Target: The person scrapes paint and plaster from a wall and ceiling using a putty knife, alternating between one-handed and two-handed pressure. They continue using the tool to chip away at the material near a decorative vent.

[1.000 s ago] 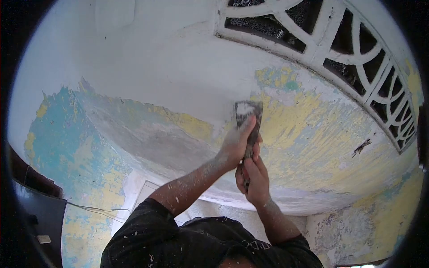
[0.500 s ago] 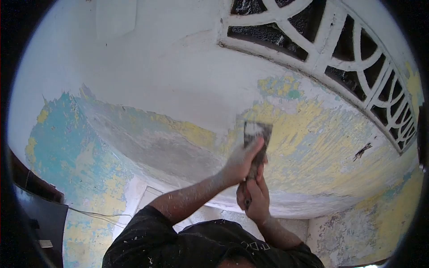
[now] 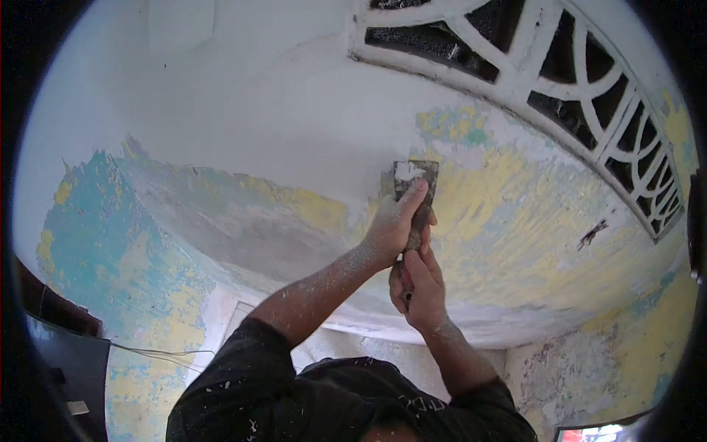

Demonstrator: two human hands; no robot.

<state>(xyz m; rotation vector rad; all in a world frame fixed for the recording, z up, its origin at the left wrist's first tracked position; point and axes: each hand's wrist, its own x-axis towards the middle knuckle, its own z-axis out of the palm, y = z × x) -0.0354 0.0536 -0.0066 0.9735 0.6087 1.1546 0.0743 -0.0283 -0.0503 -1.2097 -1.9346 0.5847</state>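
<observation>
The flat metal scraper (image 3: 410,179), its blade caked with white dust, lies pressed against the white-painted wall (image 3: 280,125), edge upward, right at the line where the white coat ends. Below and to the left of the scraper a broad band of bare grey plaster (image 3: 258,236) already shows, so I'd judge a good share of the stripping done. To the right of it streaky yellow paint (image 3: 508,214) clings on, further left a big teal patch (image 3: 110,243) remains, and everything above it is untouched white, so plenty is left. The left hand (image 3: 394,225), dusted white, sits on the blade's lower part with its fingers (image 3: 417,193) pressed together and flat, pushing the steel into the wall. Just below, the right hand (image 3: 417,291) has its fingers (image 3: 412,276) curled tight around the dark handle, no gap showing. Up and to the right of the scraper runs a white ornamental vent grille (image 3: 524,66) with dark openings.
</observation>
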